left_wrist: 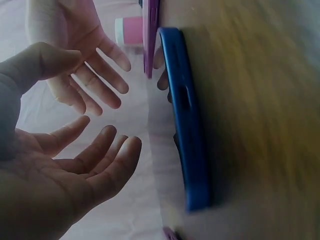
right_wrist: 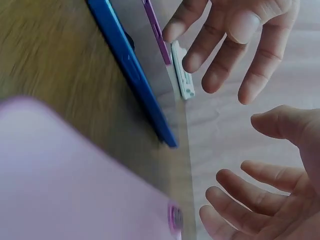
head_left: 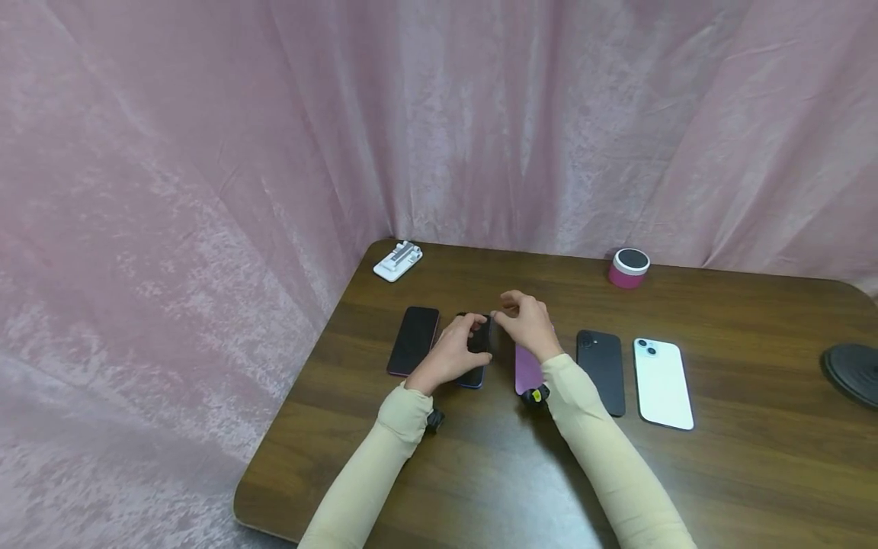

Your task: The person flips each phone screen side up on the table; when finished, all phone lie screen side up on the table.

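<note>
My left hand [head_left: 451, 352] hovers over a blue-edged smartphone [head_left: 470, 378] lying dark screen up. Its fingers are spread and loosely bent, holding nothing. Just to the right, my right hand [head_left: 531, 328] is raised between that phone and a purple smartphone [head_left: 527, 370], its fingers also apart around bare air. In the left wrist view the blue phone's edge [left_wrist: 187, 130] shows below both hands, with a gap to the fingertips. The purple phone's back [right_wrist: 75, 180] and camera bump fill the lower left of the right wrist view; my right forearm partly hides it from the head camera.
Left of the hands lies another dark-screened phone [head_left: 414, 341]. On the right are a black phone [head_left: 602, 375] and a white phone [head_left: 664, 385], backs up. Farther back are a white plastic device [head_left: 398, 261] and a pink-and-white cylinder [head_left: 629, 268]. A black round base [head_left: 853, 374] stands far right.
</note>
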### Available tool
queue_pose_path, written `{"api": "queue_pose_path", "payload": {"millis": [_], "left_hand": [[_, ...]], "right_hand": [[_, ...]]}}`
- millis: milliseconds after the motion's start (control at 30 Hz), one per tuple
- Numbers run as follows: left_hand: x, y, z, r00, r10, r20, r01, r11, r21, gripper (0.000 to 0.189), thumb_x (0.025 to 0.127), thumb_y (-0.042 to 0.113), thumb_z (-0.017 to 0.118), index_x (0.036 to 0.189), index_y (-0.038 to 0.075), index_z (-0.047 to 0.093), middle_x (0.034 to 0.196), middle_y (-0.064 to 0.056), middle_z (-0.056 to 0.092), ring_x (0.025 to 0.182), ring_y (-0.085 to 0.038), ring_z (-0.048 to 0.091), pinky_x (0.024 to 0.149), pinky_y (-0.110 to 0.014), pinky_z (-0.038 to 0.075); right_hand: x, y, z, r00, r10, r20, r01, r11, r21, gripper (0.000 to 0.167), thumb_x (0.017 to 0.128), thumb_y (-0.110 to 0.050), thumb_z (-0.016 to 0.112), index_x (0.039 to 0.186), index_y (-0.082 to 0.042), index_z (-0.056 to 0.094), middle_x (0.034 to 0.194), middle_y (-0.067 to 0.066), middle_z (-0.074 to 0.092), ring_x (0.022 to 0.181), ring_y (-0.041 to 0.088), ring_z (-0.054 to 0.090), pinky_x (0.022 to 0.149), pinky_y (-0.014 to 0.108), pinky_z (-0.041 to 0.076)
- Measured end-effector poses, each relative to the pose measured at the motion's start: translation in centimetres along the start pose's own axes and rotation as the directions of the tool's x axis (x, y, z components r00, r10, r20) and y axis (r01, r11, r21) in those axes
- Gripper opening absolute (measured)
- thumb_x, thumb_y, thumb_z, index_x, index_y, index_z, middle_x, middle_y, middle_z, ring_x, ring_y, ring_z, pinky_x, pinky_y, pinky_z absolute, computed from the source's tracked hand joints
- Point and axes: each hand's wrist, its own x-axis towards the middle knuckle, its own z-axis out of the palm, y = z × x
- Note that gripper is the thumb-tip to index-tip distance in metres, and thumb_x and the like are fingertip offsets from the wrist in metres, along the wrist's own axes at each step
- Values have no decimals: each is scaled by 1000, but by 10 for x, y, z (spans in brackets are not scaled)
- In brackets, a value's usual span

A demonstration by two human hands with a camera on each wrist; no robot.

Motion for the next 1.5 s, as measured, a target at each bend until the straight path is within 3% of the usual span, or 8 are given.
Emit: {"api": "queue_pose_path", "payload": {"millis": [167, 467, 767, 1067, 1200, 1367, 1500], "left_hand": [[11, 8, 11, 999, 7, 50, -7, 1000, 4, 65, 88, 13, 78, 144, 2, 47, 137, -18, 51, 121, -34, 53, 99, -45, 47], [21, 20, 30, 992, 73, 106, -75, 997, 22, 67, 84, 15, 81, 141, 2, 50, 134, -16, 53, 122, -29, 53, 100, -37, 46], [19, 28, 43, 988, 73, 136, -81, 995, 53, 79, 79, 14, 84, 145, 3, 44, 138, -17, 50, 123, -25, 51, 102, -34, 44], [13, 32, 46, 981, 43, 187, -66, 990, 121, 94, 73, 11, 90, 150, 5, 36, 140, -18, 44, 118, -23, 48, 98, -34, 45], [10, 31, 47, 979, 25, 203, -54, 989, 141, 96, 73, 12, 90, 151, 6, 36, 140, -17, 45, 119, -24, 48, 99, -35, 45], [8, 31, 45, 980, 19, 196, -46, 990, 134, 93, 73, 13, 91, 150, 5, 38, 134, -16, 49, 115, -24, 48, 95, -35, 46], [4, 32, 44, 978, -15, 210, -16, 989, 146, 98, 73, 12, 90, 153, 5, 34, 140, -18, 46, 120, -28, 46, 97, -38, 46]], "right_hand": [[-5, 9, -18, 1000, 3, -19, -3, 1000, -8, 45, 95, -18, 69, 131, 7, 60, 126, 26, 64, 111, 39, 65, 91, 51, 52], [-13, 26, -47, 997, 56, -53, -58, 997, -42, 46, 94, -17, 70, 131, 8, 59, 126, 28, 63, 112, 41, 64, 93, 53, 50], [-20, 39, -55, 994, 101, 35, -98, 992, -77, 52, 93, -14, 70, 137, 9, 54, 133, 30, 58, 120, 44, 58, 98, 56, 47], [-16, 49, -55, 981, 34, 193, -9, 992, -130, 68, 79, -6, 80, 138, 11, 51, 133, 31, 58, 122, 45, 55, 100, 57, 44], [-16, 54, -52, 974, 1, 225, 33, 988, -148, 69, 75, -3, 82, 136, 11, 53, 131, 30, 59, 122, 44, 55, 102, 56, 43], [-18, 56, -52, 969, 8, 245, 32, 987, -159, 69, 74, -2, 83, 135, 11, 54, 132, 29, 58, 123, 44, 54, 104, 56, 42], [-18, 54, -51, 964, 12, 265, 39, 982, -183, 67, 75, -4, 85, 133, 10, 56, 131, 28, 59, 119, 42, 55, 102, 57, 43]]}}
